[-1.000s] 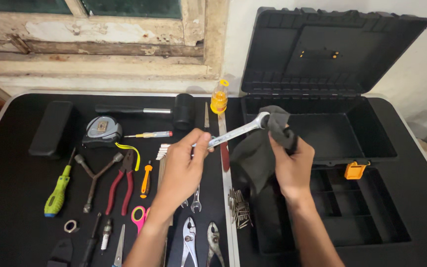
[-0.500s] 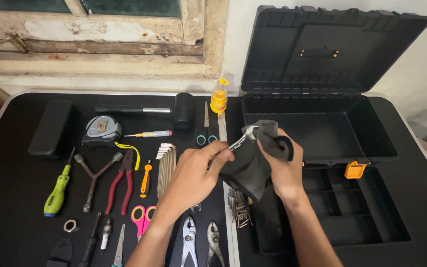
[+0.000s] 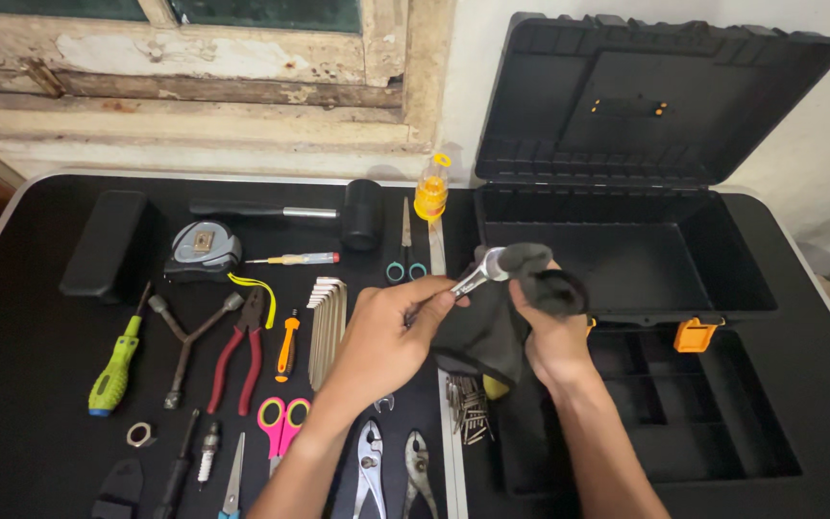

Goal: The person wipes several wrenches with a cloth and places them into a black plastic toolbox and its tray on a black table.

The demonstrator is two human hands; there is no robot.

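My left hand (image 3: 391, 332) grips the shaft of a silver wrench (image 3: 477, 274) above the middle of the black table. Its ring end pokes up out of a dark cloth (image 3: 492, 322). My right hand (image 3: 549, 327) holds that cloth bunched around the wrench head, so most of the shaft is hidden. Both hands hover just left of the open black toolbox (image 3: 626, 259).
Tools lie spread on the table: green screwdriver (image 3: 115, 370), red-handled pliers (image 3: 242, 351), hex keys (image 3: 327, 327), pink scissors (image 3: 280, 423), tape measure (image 3: 202, 250), black mallet (image 3: 338, 213), slip-joint pliers (image 3: 391, 471). A black tray (image 3: 684, 413) sits before the toolbox.
The wrench has been drawn back through the cloth, so less of it shows. My left hand has slid right, closer to my right hand.
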